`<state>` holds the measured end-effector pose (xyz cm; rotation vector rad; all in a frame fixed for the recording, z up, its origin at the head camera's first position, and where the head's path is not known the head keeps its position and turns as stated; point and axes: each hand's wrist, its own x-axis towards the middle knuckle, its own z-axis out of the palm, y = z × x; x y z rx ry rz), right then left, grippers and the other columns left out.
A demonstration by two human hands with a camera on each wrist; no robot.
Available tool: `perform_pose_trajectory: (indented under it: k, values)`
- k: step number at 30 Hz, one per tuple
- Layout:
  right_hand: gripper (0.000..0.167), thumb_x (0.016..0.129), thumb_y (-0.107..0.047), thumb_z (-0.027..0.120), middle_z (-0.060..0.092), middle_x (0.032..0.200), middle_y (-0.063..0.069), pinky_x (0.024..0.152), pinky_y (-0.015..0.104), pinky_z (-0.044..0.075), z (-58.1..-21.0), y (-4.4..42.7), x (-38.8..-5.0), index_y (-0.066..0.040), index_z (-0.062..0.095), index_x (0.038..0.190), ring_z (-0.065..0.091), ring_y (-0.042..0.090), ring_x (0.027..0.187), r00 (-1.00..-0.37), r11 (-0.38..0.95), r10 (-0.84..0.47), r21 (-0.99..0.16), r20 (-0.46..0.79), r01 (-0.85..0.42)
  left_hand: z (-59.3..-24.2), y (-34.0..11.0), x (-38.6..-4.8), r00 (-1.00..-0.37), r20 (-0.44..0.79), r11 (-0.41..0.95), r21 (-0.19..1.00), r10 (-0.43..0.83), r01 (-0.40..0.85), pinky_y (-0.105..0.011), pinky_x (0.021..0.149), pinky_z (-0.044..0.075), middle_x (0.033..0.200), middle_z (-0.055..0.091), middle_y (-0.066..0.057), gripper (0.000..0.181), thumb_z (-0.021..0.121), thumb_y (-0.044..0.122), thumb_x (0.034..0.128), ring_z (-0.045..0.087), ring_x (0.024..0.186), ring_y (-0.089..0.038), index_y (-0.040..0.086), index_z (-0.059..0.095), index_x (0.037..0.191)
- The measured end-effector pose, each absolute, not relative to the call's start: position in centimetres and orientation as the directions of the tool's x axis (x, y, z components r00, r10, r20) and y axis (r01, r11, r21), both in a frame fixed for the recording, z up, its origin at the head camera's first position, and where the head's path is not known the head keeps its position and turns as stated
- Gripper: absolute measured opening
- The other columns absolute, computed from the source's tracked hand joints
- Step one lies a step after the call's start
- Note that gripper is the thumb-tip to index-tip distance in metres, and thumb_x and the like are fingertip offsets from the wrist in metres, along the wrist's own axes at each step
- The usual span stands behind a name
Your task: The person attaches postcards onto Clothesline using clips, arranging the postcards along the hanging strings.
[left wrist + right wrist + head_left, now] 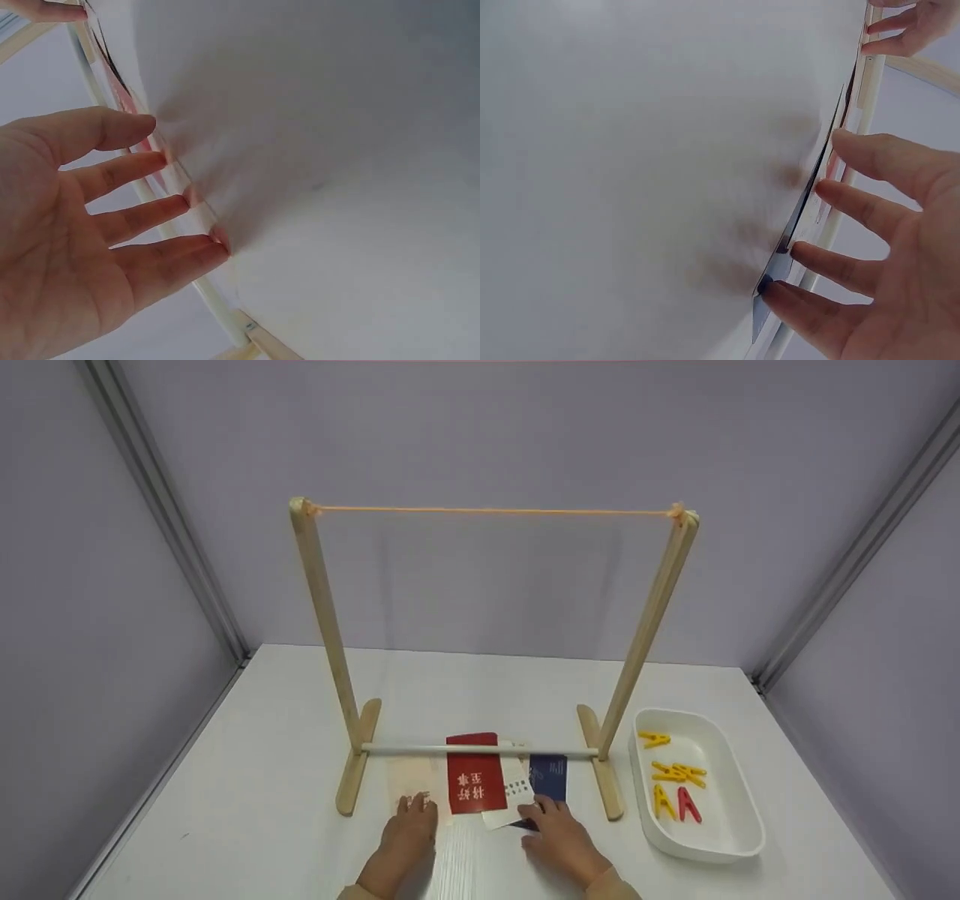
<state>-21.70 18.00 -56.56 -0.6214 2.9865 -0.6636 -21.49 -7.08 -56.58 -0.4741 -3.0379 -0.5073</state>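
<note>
Rests the straight, slightly spread fingers of the left hand (pixel 405 836) on the near part of a cream card (pixel 411 772), without curling round it. Lays the relaxed fingertips of the right hand (pixel 559 840) along the near edges of a white card (pixel 514 771) and a navy card (pixel 550 778), likewise touching without a grasp.

Has a red card (pixel 472 772) between the two hands, printed with pale characters and overlapping the left side of the white card. Has the white card, marked with small dark characters, lying across part of the navy card. Has all four on a white table (pixel 225 810), between the feet of a wooden frame (pixel 327 607), with a pale crossbar (pixel 412 749) passing over the red card.

Faces two upright posts (pixel 649 630) farther up, joined near their tops by a knotted orange string (pixel 495 511). Has a white tray (pixel 731 810) to the right of the frame, containing several yellow pegs (pixel 664 801) and one red peg (pixel 688 805). Looks toward grey walls (pixel 487 585) behind and at both sides, with metal profiles (pixel 165 517) in the corners.
</note>
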Motion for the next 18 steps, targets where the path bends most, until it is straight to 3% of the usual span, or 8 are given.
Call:
perform_pose_trajectory:
  k: [4,7,9,12,15,17,18]
  values:
    - [0.03,0.081,-0.01,0.068,0.055,0.114,0.01,0.078,0.04,0.048,-56.2,19.8,-21.1,-0.006,0.061,0.111,0.051,0.029,0.103,-0.875,0.75,-0.381,-0.452,0.3,-0.482,-55.9,-6.1,-21.1,-0.956,0.068,0.918,0.267,0.285,0.292,-0.053,0.079,0.046,0.12,0.049,-0.029,0.044,0.073,0.004,0.072,0.045,0.111,-0.046,-0.011,0.055,0.109]
    - [0.026,0.081,-0.002,0.067,0.059,0.107,0.004,0.072,0.032,0.051,-55.1,22.2,-20.5,-0.007,0.063,0.107,0.056,0.022,0.094,-0.851,0.684,-0.289,-0.527,0.438,-0.503,-55.4,-4.5,-20.8,-0.943,0.127,0.908,0.259,0.306,0.329,-0.047,0.082,0.046,0.123,0.048,-0.029,0.052,0.073,0.01,0.0726,0.047,0.112,-0.042,-0.013,0.052,0.114]
    - [0.025,0.08,0.003,0.066,0.061,0.102,0.003,0.068,0.024,0.051,-53.9,24.2,-20.3,-0.006,0.064,0.104,0.057,0.015,0.091,-0.832,0.649,-0.181,-0.573,0.524,-0.502,-55.0,-3.0,-20.6,-0.93,0.169,0.882,0.301,0.325,0.363,-0.045,0.085,0.045,0.126,0.046,-0.028,0.056,0.073,0.014,0.0743,0.046,0.113,-0.04,-0.013,0.05,0.117]
    - [0.026,0.076,0.015,0.064,0.063,0.094,0.01,0.068,0.014,0.047,-51.1,27.3,-19.6,0.001,0.065,0.097,0.055,0.007,0.086,-0.744,0.626,0.031,-0.593,0.668,-0.506,-54.7,0.6,-20.4,-0.933,0.197,0.792,0.494,0.301,0.359,-0.046,0.091,0.041,0.129,0.043,-0.026,0.057,0.07,0.019,0.0797,0.044,0.116,-0.04,-0.011,0.048,0.122]
    - [0.022,0.079,0.014,0.061,0.062,0.098,0.015,0.074,0.013,0.045,-49.6,31.4,-19.4,0.006,0.064,0.099,0.053,0.006,0.092,-0.684,0.637,0.326,-0.686,0.653,-0.352,-54.3,5.4,-20.4,-0.955,0.195,0.596,0.748,0.222,0.292,-0.048,0.095,0.036,0.129,0.045,-0.024,0.051,0.065,0.021,0.0847,0.043,0.117,-0.039,-0.008,0.049,0.123]
    - [0.022,0.085,0.006,0.057,0.059,0.107,0.019,0.083,0.023,0.046,-49.3,34.0,-19.2,0.007,0.062,0.107,0.053,0.015,0.101,-0.673,0.585,0.524,-0.795,0.522,-0.161,-54.2,8.9,-20.3,-0.97,0.179,0.409,0.883,0.164,0.232,-0.047,0.093,0.038,0.126,0.048,-0.024,0.047,0.062,0.021,0.087,0.045,0.115,-0.039,-0.007,0.05,0.122]
    - [0.025,0.089,-0.002,0.055,0.057,0.114,0.016,0.086,0.024,0.044,-50.2,35.8,-19.4,0.001,0.061,0.112,0.05,0.016,0.107,-0.667,0.527,0.613,-0.848,0.425,-0.056,-54.2,10.6,-20.3,-0.976,0.168,0.321,0.925,0.14,0.205,-0.046,0.094,0.039,0.124,0.05,-0.024,0.044,0.062,0.02,0.0872,0.046,0.115,-0.039,-0.007,0.051,0.121]
